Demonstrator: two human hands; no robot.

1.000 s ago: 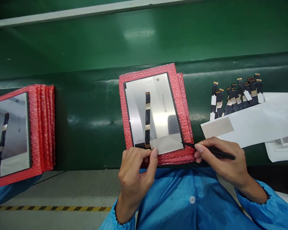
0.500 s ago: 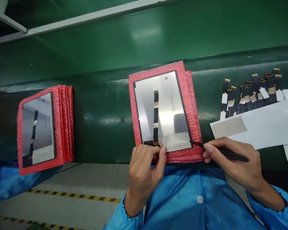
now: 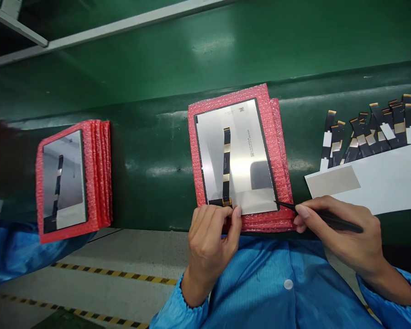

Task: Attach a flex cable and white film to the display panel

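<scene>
Silver-backed, the display panel [image 3: 243, 155] lies on a stack of red foam sheets [image 3: 280, 160] at the near edge of the green bench [image 3: 150, 192], directly before the worker. A black ribbon cable [image 3: 226, 164] runs lengthwise over it; the cable's lower end is partly covered by the left hand [image 3: 214, 235]. Thumb and forefinger of that hand are close together at the left end of a pale strip [image 3: 255, 200] along the panel's lower edge; whether they pinch the strip or only press on it cannot be told, and the other fingertips are hidden. The right hand [image 3: 351, 249] is clamped on black tweezers [image 3: 342, 223], whose tips reach the strip's right end; whether the tips are parted or meet is too small to judge. Fine print on the panel is illegible. Right: a white sheet [image 3: 390, 176], cut off by the frame, overlaps the lower ends of loose ribbon cables [image 3: 366, 137], too tangled to count. Left: a second red stack [image 3: 99, 183] bears another panel [image 3: 71, 178]; beside it, a co-worker's blue sleeve [image 3: 13, 256] is cropped, and a dark shape [image 3: 0, 160] is blurred beyond recognition
</scene>
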